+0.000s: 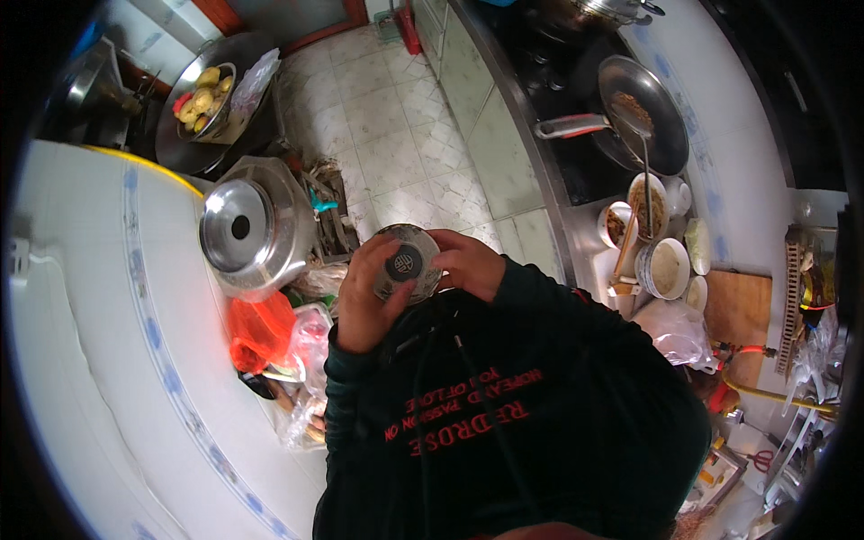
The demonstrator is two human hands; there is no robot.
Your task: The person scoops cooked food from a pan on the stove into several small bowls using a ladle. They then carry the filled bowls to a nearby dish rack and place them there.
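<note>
My left hand [368,290] and my right hand [469,260] hold a round, patterned container or lid [420,251] between them, in front of my chest. Its face has a dark disc with a pale emblem at the centre and a greyish ornamented ring around it. The left fingers and thumb lie across the face and near edge. On the opposite side, the right hand grips the rim, some of its fingers hidden behind. Whether the piece opens, or holds anything, cannot be made out.
Left, a metal lid [237,226] tops a translucent container beside a basin of potatoes [206,101] and a red bag [260,331]. Right, a wok [665,101] with a ladle sits on the stove, near bowls [665,268] and a cutting board [739,320]. Tiled floor [398,135] lies ahead.
</note>
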